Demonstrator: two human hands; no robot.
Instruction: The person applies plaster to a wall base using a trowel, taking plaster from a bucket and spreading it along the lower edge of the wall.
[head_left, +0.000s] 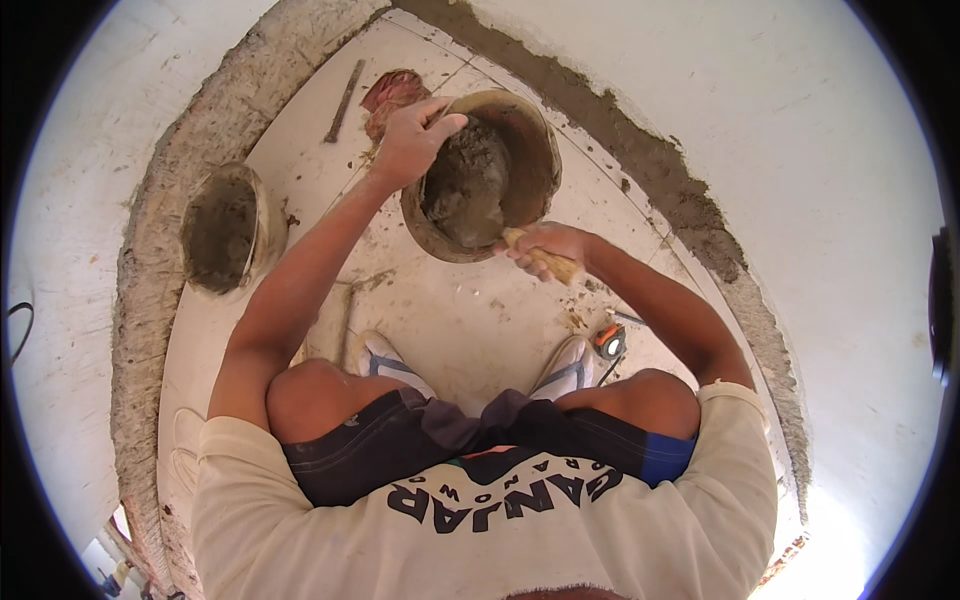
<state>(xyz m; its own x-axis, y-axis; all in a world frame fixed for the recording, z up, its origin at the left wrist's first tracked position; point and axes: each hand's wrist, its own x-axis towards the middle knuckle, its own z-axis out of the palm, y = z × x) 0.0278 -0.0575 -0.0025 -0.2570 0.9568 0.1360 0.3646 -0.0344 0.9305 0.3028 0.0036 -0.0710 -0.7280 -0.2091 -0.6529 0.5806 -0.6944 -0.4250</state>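
Observation:
My left hand (415,140) is closed on the upper left rim of a mud-stained bucket (530,140), which is tipped so that grey wet mortar (460,190) shows inside. My right hand (545,250) grips the pale wooden handle of a tool (555,265) at the bucket's lower right rim; the working end is sunk in or hidden by the mortar. Just beyond my left hand lies a crumpled reddish cloth or bag (395,88), with a narrow metal bar (345,100) to its left.
A second mortar-coated bucket (252,225) stands at left. A tape measure (609,340) lies by my right foot. The tiled floor (480,300) has scattered debris and is bordered by chipped strips at the wall bases, the right one (640,150) partly covered in grey mortar.

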